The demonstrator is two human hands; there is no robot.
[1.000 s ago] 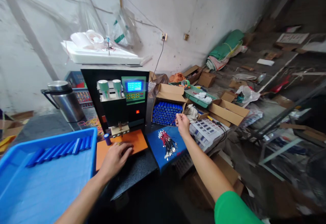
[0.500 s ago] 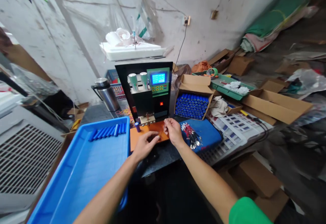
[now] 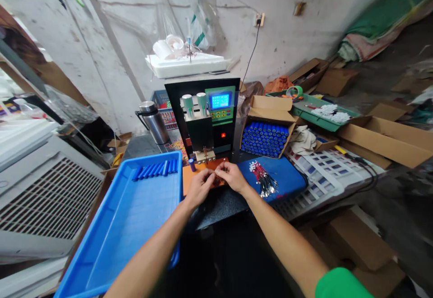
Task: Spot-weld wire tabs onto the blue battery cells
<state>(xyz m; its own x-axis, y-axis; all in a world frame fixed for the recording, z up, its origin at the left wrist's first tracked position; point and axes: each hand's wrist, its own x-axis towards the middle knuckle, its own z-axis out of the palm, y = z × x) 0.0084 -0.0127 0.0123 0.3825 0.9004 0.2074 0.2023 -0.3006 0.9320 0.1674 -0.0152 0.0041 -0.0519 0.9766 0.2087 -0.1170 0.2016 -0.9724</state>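
Observation:
My left hand [image 3: 200, 187] and my right hand [image 3: 232, 176] meet over the orange work plate [image 3: 188, 176], fingertips pinched close together. Between them is a thin wire lead, mostly covered by the fingers; a small pale end shows above my right fingers. Just behind stands a black spot welder [image 3: 199, 131] with a lit blue screen [image 3: 220, 100], its two electrodes [image 3: 205, 152] pointing down over the plate. A blue cylindrical battery cell [image 3: 192, 165] stands upright on the plate's left side. To the right, a bundle of red and black wire leads [image 3: 263, 178] with white connectors lies on a blue pad [image 3: 287, 178].
At left, a blue tray [image 3: 135, 216] holds a row of blue cells [image 3: 155, 169]. An open carton of blue cells [image 3: 265, 139] stands right of the welder. A steel flask [image 3: 154, 124] stands behind the tray. Further right are a green tray [image 3: 324, 113] and cardboard boxes [image 3: 385, 140].
My left hand has closed in toward my right hand, and their fingertips now meet at the wire lead. The view has shifted slightly, moving the scene right.

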